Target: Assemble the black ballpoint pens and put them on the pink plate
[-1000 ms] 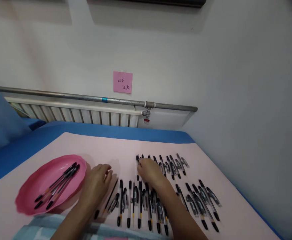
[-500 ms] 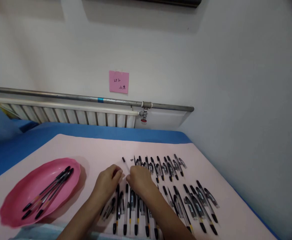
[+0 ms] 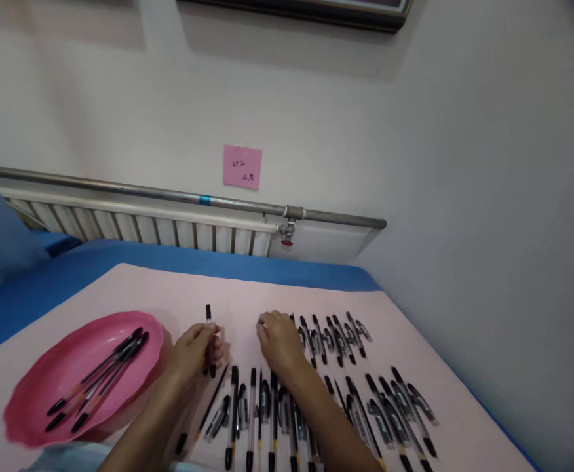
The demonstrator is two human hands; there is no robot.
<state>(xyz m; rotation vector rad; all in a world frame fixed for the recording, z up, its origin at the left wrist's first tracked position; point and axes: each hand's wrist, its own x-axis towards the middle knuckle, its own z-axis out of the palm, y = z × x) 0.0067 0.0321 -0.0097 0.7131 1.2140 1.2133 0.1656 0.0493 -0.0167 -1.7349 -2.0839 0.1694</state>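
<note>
pen point(image 3: 209, 331) upright in left hand point(image 3: 196, 347), clear of pink dish point(image 3: 31, 387).

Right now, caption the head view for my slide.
Left hand holds a black pen; right hand rests among rows of pens on a pink sheet beside a pink dish.

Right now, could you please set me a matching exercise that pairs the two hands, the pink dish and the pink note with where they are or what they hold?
1 left hand
2 right hand
3 pink dish
4 pink note

a stuck on the wall
b grips a single pen
c at the far pen row
d holds several pens

Pairs: 1-b, 2-c, 3-d, 4-a
</note>
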